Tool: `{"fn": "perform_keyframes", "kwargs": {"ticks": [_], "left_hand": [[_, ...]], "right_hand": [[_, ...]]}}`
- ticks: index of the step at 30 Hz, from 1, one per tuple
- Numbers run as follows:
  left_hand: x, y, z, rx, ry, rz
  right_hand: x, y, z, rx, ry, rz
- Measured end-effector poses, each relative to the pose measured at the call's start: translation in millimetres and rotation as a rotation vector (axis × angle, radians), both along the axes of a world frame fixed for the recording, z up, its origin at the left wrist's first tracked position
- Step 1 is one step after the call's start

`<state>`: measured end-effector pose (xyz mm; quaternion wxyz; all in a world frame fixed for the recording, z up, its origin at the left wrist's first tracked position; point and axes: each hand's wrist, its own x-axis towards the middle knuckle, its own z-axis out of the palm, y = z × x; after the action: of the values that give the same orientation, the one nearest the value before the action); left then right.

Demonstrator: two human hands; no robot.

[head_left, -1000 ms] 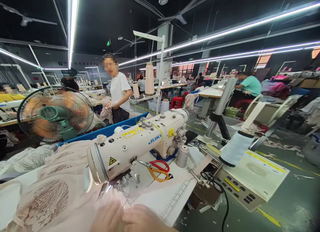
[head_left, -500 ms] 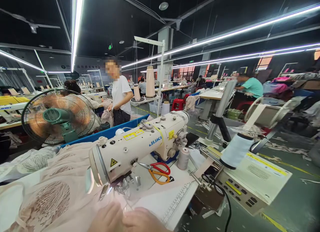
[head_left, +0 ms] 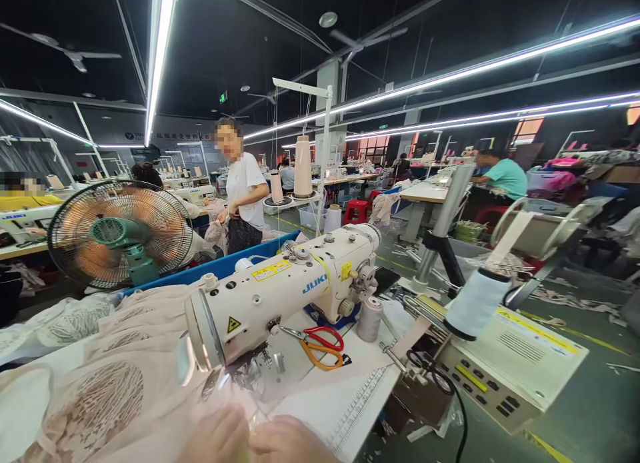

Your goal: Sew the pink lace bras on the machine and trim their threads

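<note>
My left hand (head_left: 217,438) and my right hand (head_left: 287,442) sit side by side at the bottom edge, fingers curled and pressed onto pale pink lace fabric (head_left: 107,383) just in front of the needle of a cream JUKI sewing machine (head_left: 280,286). Only the knuckles show; the fingertips are cut off by the frame. The fabric spreads left across the white table (head_left: 345,393). Red-and-orange scissors (head_left: 320,343) lie under the machine arm, beside a grey thread spool (head_left: 369,318).
A green fan (head_left: 120,233) spins at the left behind a blue bin edge (head_left: 240,260). A control box (head_left: 515,366) and white thread cone (head_left: 475,303) stand right. A person in a white shirt (head_left: 244,190) stands behind; other workers sit further back.
The view has tilted slightly, so the machine and fan sit a little lower and to the right. My hands stay pressed together on the fabric by the needle.
</note>
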<state>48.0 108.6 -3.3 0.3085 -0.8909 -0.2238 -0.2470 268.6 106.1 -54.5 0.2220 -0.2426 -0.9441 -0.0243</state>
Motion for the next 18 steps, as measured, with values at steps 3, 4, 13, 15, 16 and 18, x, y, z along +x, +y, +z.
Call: {"fn": "perform_keyframes", "kwargs": {"ticks": [3, 4, 13, 15, 16, 18], "left_hand": [[-0.5, 1.5, -4.8, -0.004, -0.060, -0.003], [0.2, -0.8, -5.9, -0.003, -0.088, 0.010], [8.5, -27.7, 8.3, -0.345, -0.032, 0.184], [5.5, -27.0, 6.6, -0.381, -0.034, 0.156], [4.0, -25.5, 5.0, -0.399, -0.034, 0.138], [1.8, -21.7, 1.9, -0.438, -0.034, 0.103]], "right_hand": [[0.4, 0.6, -2.4, -0.030, -0.003, -0.005], [1.2, -1.5, -1.4, -0.040, 0.004, 0.002], [19.2, -32.7, 41.9, -0.282, 0.142, 0.064], [18.0, -37.8, 48.9, -0.358, 0.151, 0.043], [17.1, -38.7, 50.5, -0.374, 0.167, 0.027], [15.7, -38.0, 51.4, -0.384, 0.185, -0.030]]}}
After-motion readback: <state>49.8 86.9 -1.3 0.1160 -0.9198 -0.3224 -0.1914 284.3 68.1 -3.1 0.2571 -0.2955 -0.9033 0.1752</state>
